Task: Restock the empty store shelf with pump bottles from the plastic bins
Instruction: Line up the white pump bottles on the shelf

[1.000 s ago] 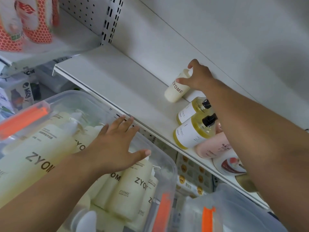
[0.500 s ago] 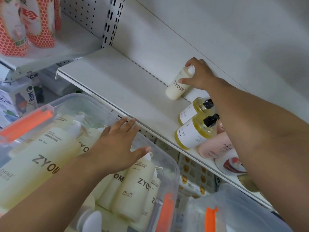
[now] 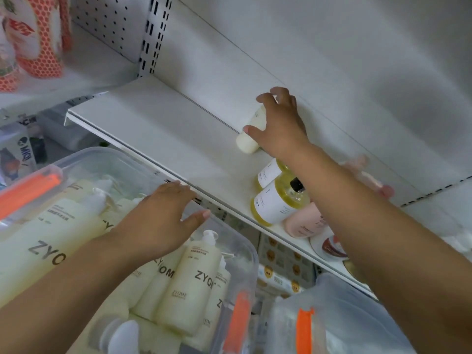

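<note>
Right hand (image 3: 278, 123): fingers and thumb curled round the upper part of a cream pump bottle (image 3: 248, 139); the grip covers its pump head.

Cream pump bottle: on the white shelf (image 3: 153, 129), far back by the rear panel, just left of and beyond the other stock; whether its base sits flat cannot be told.

Left hand (image 3: 163, 218): palm down, fingers straight and slightly spread, thumb out to the right, holding nothing; over the far end of the clear bin (image 3: 251, 254), fingertips close to the shelf's front edge; contact with the bottles beneath cannot be told.

Clear bin: near left, below the shelf edge; holds cream ZYOME bottles (image 3: 194, 284) lying packed side by side; orange latch (image 3: 237, 325) on its near right end.

Second bin (image 3: 339, 310): near right, clear, with an orange latch of its own.

Shelf stock, right of the held bottle: two yellow bottles (image 3: 273, 203) with white labels, one behind the other; a pink bottle (image 3: 304, 223) touching the nearer yellow one, partly behind the right forearm.

Far left, neighbouring shelf: red-and-white packs (image 3: 33, 42), blurred.
</note>
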`<state>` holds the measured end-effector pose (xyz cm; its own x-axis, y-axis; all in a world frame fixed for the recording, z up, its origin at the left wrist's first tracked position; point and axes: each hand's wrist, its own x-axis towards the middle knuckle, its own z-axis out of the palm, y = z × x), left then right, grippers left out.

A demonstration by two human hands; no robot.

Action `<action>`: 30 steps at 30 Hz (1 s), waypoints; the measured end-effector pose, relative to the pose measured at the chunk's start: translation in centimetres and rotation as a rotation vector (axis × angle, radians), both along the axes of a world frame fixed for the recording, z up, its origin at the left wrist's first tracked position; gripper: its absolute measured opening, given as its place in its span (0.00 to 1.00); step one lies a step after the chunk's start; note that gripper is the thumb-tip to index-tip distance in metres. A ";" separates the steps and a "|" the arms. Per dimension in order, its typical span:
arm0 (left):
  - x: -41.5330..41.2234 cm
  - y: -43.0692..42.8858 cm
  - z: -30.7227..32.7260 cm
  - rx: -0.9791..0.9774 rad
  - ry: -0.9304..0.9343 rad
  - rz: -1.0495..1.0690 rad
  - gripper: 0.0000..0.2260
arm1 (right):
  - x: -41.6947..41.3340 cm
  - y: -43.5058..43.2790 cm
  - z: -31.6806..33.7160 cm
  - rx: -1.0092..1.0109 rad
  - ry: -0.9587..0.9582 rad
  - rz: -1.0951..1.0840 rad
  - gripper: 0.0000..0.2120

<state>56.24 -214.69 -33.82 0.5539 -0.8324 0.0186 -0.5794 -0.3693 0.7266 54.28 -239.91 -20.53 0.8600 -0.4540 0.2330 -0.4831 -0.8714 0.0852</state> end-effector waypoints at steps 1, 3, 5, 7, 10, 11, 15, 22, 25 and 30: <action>0.1 0.3 0.2 -0.017 -0.016 0.024 0.27 | -1.1 1.7 -0.4 0.082 -0.047 0.044 0.27; 0.3 0.9 0.7 -0.033 -0.049 0.068 0.24 | -3.6 5.5 -1.4 0.216 -0.098 0.101 0.20; 0.4 1.8 1.0 -0.020 -0.079 0.086 0.23 | -6.3 9.2 -2.9 0.308 -0.085 0.107 0.16; 0.3 3.0 1.1 0.023 -0.178 0.084 0.24 | -8.8 12.4 -4.7 0.415 -0.100 0.050 0.12; -0.1 5.3 0.6 0.103 -0.390 0.057 0.24 | -11.4 15.6 -6.7 0.560 -0.022 -0.185 0.15; -0.3 6.1 0.4 0.118 -0.417 0.055 0.23 | -11.9 16.2 -7.0 0.583 0.065 -0.268 0.19; -1.2 8.1 0.1 0.109 -0.461 0.066 0.24 | -13.0 17.9 -8.4 0.810 0.212 -0.481 0.28; -1.7 8.6 -0.1 0.098 -0.489 0.090 0.20 | -12.4 17.9 -11.2 1.231 -0.041 -0.732 0.20; -1.6 8.2 -0.3 0.158 -0.515 0.077 0.21 | -12.3 18.1 -11.3 1.207 -0.046 -0.723 0.20; -1.4 7.6 -0.6 0.211 -0.527 0.036 0.22 | -12.1 18.7 -11.1 1.120 -0.089 -0.643 0.23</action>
<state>54.87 -207.07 -34.46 0.5431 -0.8288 0.1350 -0.8279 -0.5016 0.2510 42.21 -221.22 -31.64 0.4175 -0.7618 -0.4953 -0.8057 -0.0582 -0.5895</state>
